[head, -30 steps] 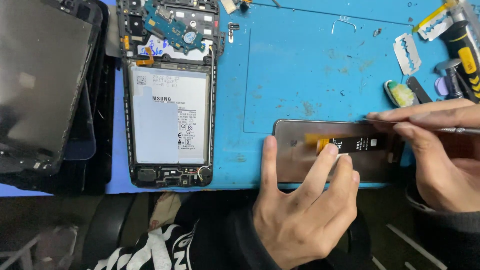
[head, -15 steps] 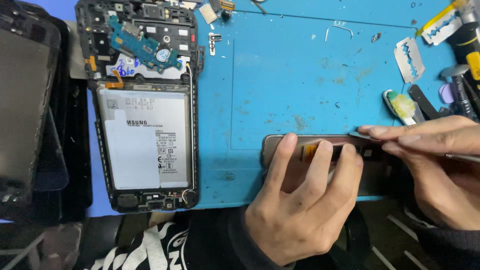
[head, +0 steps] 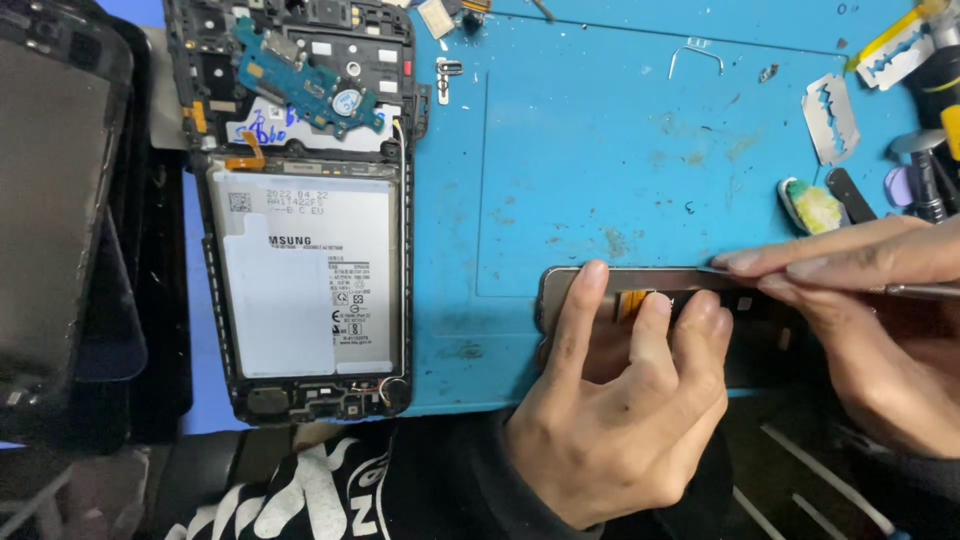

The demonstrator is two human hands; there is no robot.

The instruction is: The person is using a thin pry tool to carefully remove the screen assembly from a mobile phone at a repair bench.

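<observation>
A dark phone screen panel (head: pixel 640 279) with a small orange flex strip lies face down at the near edge of the blue mat (head: pixel 600 160). My left hand (head: pixel 620 410) presses down on it with spread fingers. My right hand (head: pixel 860 330) pinches a thin metal tool (head: pixel 920 291) whose tip rests at the panel's far edge. To the left lies an opened phone body (head: pixel 305 270) with a white battery and a blue circuit board showing.
Two razor blades (head: pixel 828 118) lie at the mat's back right, beside a small pick with green and yellow residue (head: pixel 812 205) and tool handles (head: pixel 925 175). A dark tablet-like device (head: pixel 55 220) sits at the far left. Small metal parts (head: pixel 448 75) lie near the phone.
The view has shifted, so everything sits lower and further right. My left fingers have slid slightly along the panel. My right hand keeps the tool at the panel's edge.
</observation>
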